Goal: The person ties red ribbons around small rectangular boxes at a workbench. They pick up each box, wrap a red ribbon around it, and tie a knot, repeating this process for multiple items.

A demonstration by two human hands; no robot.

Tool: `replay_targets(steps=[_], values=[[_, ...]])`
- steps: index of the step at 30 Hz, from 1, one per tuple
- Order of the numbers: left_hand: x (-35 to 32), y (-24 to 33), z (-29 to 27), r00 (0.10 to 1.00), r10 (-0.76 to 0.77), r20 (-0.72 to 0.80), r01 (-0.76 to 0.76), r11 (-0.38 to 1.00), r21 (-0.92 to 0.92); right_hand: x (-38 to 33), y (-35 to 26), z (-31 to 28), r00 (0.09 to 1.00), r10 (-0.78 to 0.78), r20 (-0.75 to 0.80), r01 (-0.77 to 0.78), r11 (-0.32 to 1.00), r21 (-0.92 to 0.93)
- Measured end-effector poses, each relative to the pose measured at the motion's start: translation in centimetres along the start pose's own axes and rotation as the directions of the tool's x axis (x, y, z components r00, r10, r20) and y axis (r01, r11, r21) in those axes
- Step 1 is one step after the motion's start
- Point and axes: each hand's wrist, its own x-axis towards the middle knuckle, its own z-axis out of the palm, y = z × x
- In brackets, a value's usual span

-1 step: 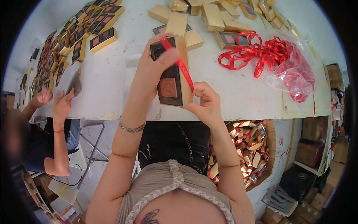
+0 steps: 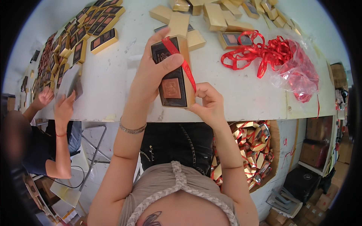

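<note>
Here I see one dark box [image 2: 172,75] with gold sides, held up over the white table [image 2: 113,79]. My left hand [image 2: 152,73] wraps tight around its left side, thumb across the front. My right hand [image 2: 209,103] pinches its lower right corner. One red ribbon [image 2: 184,64] runs slanted across the box. A red ribbon pile [image 2: 271,52] lies to the right. Many gold boxes [image 2: 215,17] sit at the top. A carton [image 2: 250,147] of shiny gold pieces stands below the table.

Light: bright, even, soft shadows on my white table [image 2: 113,75]. Fisheye bends edges; black rim vignette. Left margin blurred; centre sharp.
</note>
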Motion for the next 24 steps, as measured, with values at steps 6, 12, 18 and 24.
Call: replay_targets(steps=[6,12,18,24], values=[[0.3,1.0,0.2,0.989,-0.021,0.146,0.039,0.991,-0.124,0.0,-1.1,-1.1,0.990,0.058,0.131,-0.076,0.987,0.141],[1.1,-0.8,1.8,0.953,-0.290,-0.091,0.237,0.895,-0.378,0.7,-0.5,-1.5,0.997,0.058,0.050,-0.067,0.976,0.209],[2.6,-3.5,1.9,0.952,-0.243,-0.188,0.159,0.913,-0.376,0.0,2.4,0.2,0.978,0.158,-0.137,-0.078,0.883,0.464],[2.7,-4.9,2.9,0.923,-0.152,-0.353,0.020,0.937,-0.350,-0.6,2.0,1.0,0.939,0.340,-0.049,-0.154,0.546,0.823]])
